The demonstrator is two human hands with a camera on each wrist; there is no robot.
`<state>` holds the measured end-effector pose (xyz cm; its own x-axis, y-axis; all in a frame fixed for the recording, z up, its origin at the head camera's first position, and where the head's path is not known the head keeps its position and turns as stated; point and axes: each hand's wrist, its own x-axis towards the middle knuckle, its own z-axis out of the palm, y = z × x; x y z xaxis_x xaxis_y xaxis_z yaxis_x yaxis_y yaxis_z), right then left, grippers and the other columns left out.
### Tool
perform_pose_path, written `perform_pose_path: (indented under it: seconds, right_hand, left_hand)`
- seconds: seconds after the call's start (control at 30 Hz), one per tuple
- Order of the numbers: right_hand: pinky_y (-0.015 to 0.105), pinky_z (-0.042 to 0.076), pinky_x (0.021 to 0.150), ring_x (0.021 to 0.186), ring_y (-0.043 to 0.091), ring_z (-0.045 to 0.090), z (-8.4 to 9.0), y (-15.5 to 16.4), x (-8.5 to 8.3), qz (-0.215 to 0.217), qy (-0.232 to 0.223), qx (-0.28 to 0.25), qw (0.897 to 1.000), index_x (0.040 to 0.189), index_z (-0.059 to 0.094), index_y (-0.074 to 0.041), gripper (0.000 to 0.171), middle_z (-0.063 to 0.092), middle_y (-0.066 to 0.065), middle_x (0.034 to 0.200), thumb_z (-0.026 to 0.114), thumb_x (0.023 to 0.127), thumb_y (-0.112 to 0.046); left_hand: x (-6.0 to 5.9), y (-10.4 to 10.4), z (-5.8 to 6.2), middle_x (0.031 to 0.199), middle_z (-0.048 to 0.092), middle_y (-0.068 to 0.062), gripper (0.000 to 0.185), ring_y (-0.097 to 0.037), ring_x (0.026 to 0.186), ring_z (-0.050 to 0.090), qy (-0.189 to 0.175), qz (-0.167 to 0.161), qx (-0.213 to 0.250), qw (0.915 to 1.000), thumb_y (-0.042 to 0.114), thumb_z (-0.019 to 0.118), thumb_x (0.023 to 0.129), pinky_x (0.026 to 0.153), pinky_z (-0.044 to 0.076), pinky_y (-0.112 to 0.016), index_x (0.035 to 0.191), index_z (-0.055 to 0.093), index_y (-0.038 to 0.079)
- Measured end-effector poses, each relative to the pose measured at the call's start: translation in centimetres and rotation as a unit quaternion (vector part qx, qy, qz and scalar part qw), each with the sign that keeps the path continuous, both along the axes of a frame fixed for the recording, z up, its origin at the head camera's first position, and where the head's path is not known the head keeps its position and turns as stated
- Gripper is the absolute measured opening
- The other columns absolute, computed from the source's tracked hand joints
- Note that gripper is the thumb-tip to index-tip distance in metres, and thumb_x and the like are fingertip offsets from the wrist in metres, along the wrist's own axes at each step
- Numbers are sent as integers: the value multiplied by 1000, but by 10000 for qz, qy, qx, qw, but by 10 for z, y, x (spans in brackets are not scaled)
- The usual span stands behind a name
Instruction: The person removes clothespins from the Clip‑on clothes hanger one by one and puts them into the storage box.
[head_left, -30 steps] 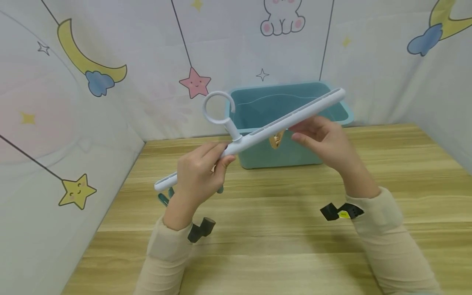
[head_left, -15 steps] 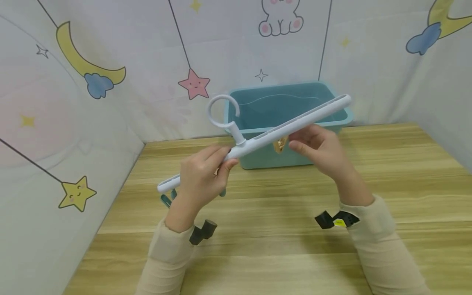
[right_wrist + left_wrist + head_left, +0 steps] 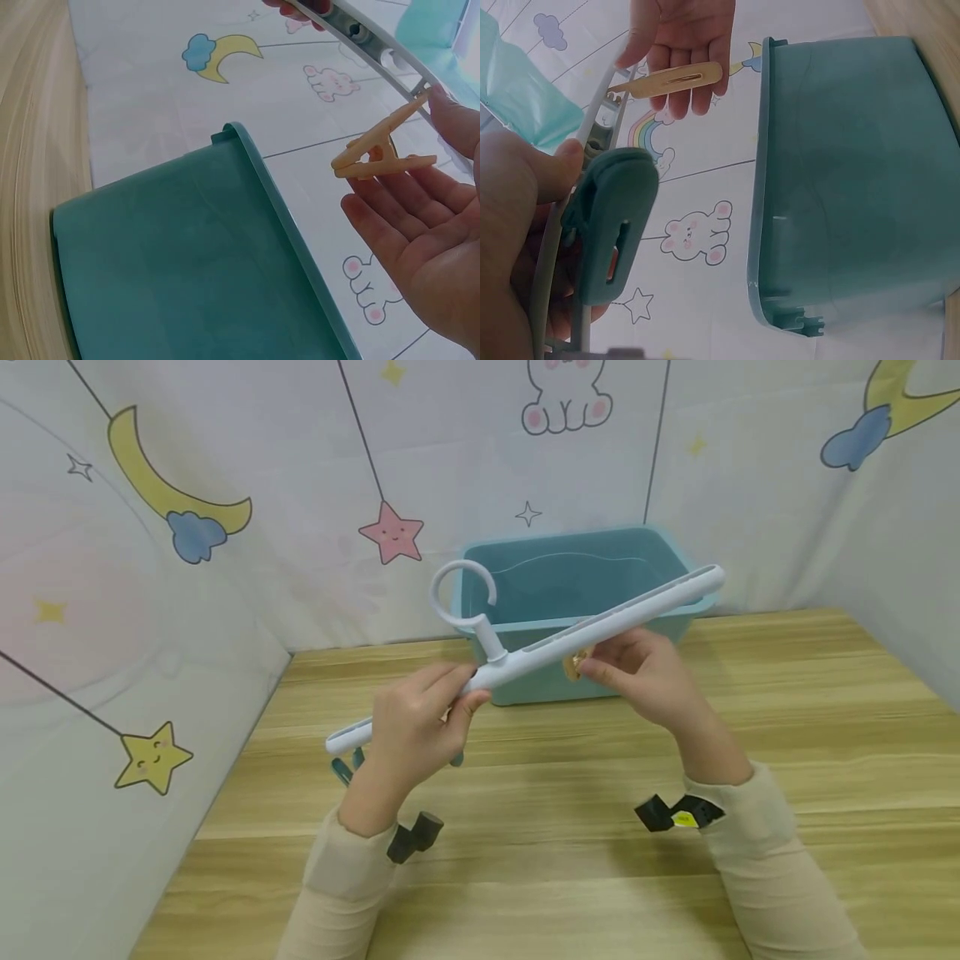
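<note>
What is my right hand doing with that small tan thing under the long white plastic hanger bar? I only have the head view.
Observer: In the right wrist view it is a pale orange plastic clothes peg hanging from the hanger bar.
Operator: Am I squeezing it?
Observer: No. The right hand has its fingers straight, with the peg lying against them.
Operator: And by my left hand?
Observer: In the left wrist view a teal plastic clip hangs from the bar, right beside the left hand thumb.
</note>
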<state>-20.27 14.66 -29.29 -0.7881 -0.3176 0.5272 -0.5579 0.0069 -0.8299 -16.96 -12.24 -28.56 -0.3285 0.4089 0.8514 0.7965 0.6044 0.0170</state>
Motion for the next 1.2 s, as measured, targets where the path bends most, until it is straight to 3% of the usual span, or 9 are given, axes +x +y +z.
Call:
perform_pose_path:
  seconds: [0.13,0.3,0.43,0.57,0.7,1.2]
  right_hand:
    - [21,48,68,73,10,57,-1,-1,1,115,31,124,9999,105,69,-26,32,64,-5,82,67,88,1]
    - [20,50,71,77,9,59,-2,-2,0,298,-115,97,9994,103,70,-24,28,67,-6,87,67,88,0]
    - [22,51,73,87,12,65,-4,-3,-1,554,-113,19,9984,96,69,-10,8,71,3,94,67,90,-5]
    - [27,52,74,86,19,66,-5,-4,-3,837,-37,-35,9965,89,62,4,8,69,11,91,64,92,-4]
    - [30,54,74,85,22,68,-4,-5,-3,940,-133,47,9955,87,62,4,10,70,8,88,62,93,-4]
    - [30,54,75,83,21,70,-6,-8,-2,1048,-254,31,9942,101,65,8,16,70,5,89,61,94,-6]
  left_hand:
    - [1,1,0,82,70,-11,23,-18,61,63,-41,-15,-32,10000,19,70,89,46,46,-28,96,71,-3]
    - [1,2,-1,82,70,-11,23,-19,62,64,-77,-11,-68,9999,18,71,89,47,48,-29,96,71,-3]
    - [0,2,-2,82,70,-11,24,-19,62,64,-73,-19,-76,9999,20,69,90,46,47,-29,96,71,-3]
    - [-1,2,-2,81,70,-12,33,-19,61,63,-34,-59,-69,10000,27,62,95,46,47,-29,95,71,-4]
    - [-2,2,-2,81,70,-13,36,-21,62,64,-14,-75,-59,10000,29,61,96,47,49,-30,96,70,-5]
    - [-1,3,-2,82,70,-12,42,-20,62,64,-74,-21,-50,10000,34,54,98,48,49,-31,96,70,-5]
